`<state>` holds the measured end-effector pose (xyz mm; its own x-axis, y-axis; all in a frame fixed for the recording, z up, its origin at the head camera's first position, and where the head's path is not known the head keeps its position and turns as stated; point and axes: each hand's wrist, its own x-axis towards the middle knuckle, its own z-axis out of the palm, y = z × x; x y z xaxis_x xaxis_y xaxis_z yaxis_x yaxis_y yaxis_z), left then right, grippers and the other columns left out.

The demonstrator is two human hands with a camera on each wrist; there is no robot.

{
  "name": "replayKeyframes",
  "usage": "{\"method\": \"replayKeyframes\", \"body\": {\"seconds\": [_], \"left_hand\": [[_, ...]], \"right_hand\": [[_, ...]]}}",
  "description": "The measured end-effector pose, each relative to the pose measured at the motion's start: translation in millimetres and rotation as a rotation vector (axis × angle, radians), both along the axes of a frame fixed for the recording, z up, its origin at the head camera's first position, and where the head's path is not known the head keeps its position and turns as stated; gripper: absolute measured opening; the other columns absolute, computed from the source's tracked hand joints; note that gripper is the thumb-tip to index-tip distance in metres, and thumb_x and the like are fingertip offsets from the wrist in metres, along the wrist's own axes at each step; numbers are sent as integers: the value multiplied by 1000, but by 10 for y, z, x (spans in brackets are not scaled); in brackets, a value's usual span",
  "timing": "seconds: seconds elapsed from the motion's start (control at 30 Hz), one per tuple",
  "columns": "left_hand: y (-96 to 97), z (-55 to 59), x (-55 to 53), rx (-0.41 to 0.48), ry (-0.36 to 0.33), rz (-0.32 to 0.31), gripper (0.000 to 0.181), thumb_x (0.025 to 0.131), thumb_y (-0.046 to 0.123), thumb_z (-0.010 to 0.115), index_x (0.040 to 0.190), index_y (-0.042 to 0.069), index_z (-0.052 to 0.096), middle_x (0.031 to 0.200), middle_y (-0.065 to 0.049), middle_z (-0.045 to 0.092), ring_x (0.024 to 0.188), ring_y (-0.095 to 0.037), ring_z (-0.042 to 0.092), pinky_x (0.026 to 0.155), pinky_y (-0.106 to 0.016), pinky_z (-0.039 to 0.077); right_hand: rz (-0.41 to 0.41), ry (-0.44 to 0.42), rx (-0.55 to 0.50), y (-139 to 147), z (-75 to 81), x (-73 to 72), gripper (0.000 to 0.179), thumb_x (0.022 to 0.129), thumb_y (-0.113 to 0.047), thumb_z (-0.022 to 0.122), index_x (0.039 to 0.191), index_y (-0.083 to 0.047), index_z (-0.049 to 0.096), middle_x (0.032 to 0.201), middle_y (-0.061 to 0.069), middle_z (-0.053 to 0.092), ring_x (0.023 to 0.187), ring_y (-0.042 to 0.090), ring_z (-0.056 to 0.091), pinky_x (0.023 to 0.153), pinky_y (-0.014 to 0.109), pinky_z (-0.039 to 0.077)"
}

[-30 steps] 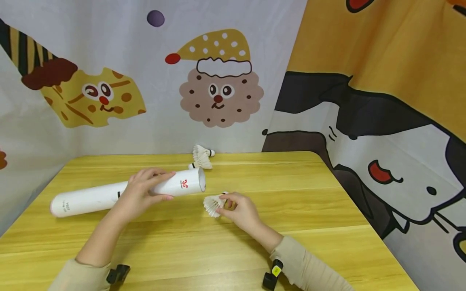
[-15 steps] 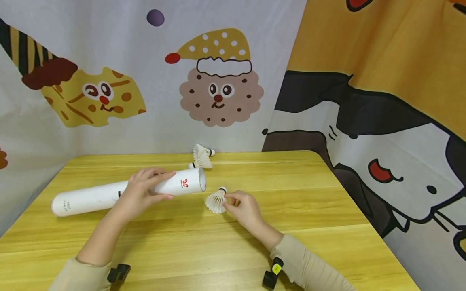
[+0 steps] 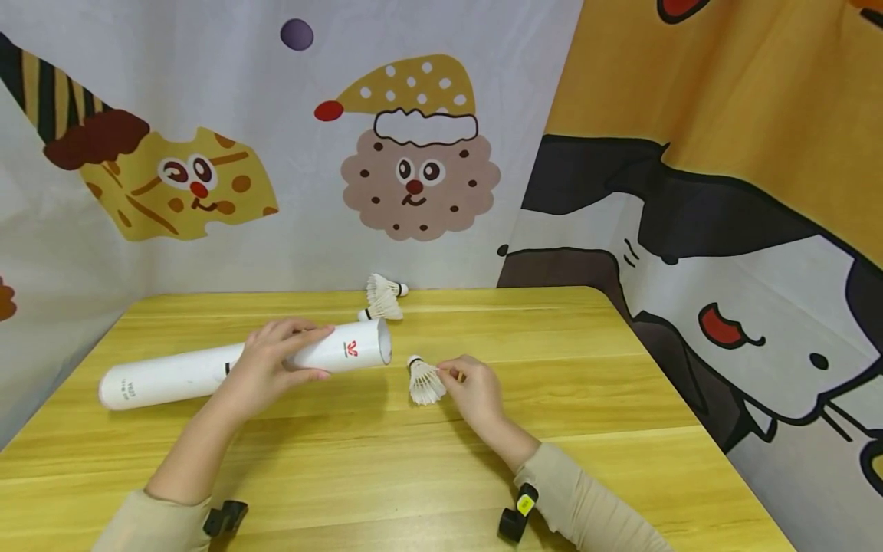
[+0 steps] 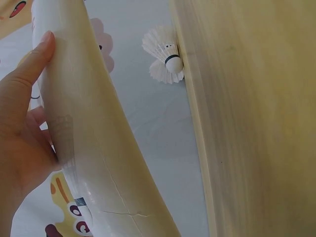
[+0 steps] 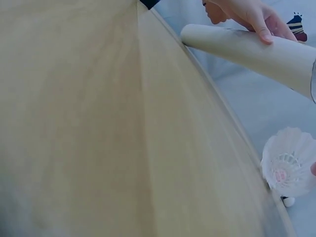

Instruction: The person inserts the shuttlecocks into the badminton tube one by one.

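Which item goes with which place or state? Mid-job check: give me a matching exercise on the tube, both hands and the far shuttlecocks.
Column one:
1. shuttlecock tube
2. right hand
3. two far shuttlecocks
4. left hand

Column two:
A. near the far edge of the table
B. wrapped around the tube
C. white, with a red logo
D. pinching the nearer shuttlecock

Pairs: 1-C, 2-D, 3-A, 4-B.

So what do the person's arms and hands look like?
The left hand and right hand are ungloved. The left sleeve and right sleeve are beige, ending short of the wrists. A blocky black device sits by each; the right device bears a yellow label.
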<state>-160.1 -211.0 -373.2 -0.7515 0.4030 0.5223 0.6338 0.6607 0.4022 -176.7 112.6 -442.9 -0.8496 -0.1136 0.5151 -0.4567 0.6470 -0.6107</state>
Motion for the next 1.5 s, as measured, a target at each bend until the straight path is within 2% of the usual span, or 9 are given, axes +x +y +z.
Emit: {"method": "replayKeyframes", "body": {"seconds": [0.37, 0.63, 0.87, 1.2, 1.4, 1.5], "left_hand": [[2, -19, -25, -3, 11, -2, 68, 68, 19, 86, 131, 19, 61, 118, -6, 57, 110, -32, 47, 89, -58, 26], [1, -14, -13, -5, 0, 2, 68, 69, 17, 86, 132, 18, 60, 119, -8, 56, 111, -33, 46, 90, -58, 26], [-7, -18, -8, -2, -6, -1, 68, 70, 19, 86, 133, 20, 60, 119, -6, 56, 111, -32, 46, 89, -57, 26], [-8, -19, -6, 1, -1, -5, 66, 70, 20, 85, 132, 20, 60, 119, -6, 56, 111, -32, 46, 89, -58, 26], [-3, -24, -8, -1, 4, -8, 67, 69, 18, 86, 131, 19, 61, 119, -6, 56, 111, -32, 45, 88, -57, 25], [2, -26, -11, 0, 5, -10, 69, 68, 17, 87, 131, 19, 61, 118, -6, 57, 110, -31, 46, 87, -56, 26]], "right_hand": [[-6, 118, -35, 57, 18, -56, 4, 80, -10, 79, 83, -9, 78, 65, -7, 58, 53, 4, 45, 45, 21, 38], [55, 74, -204, 49, 101, -82, 4, 81, -10, 77, 83, -6, 77, 67, -5, 59, 55, 8, 45, 46, 23, 39], [107, 66, -295, 54, 200, -115, 6, 83, -9, 76, 85, -4, 77, 64, -4, 55, 56, 11, 44, 48, 22, 38], [114, 62, -410, 79, 449, -154, 6, 81, -1, 75, 86, 3, 75, 67, 8, 59, 57, 10, 42, 50, 19, 35], [146, 47, -442, 18, 742, -20, 6, 82, 5, 72, 86, 10, 72, 64, 12, 54, 58, 9, 41, 52, 19, 34], [151, 61, -449, -29, 825, 6, 6, 82, 6, 72, 85, 11, 72, 64, 13, 56, 59, 9, 42, 52, 19, 35]]}}
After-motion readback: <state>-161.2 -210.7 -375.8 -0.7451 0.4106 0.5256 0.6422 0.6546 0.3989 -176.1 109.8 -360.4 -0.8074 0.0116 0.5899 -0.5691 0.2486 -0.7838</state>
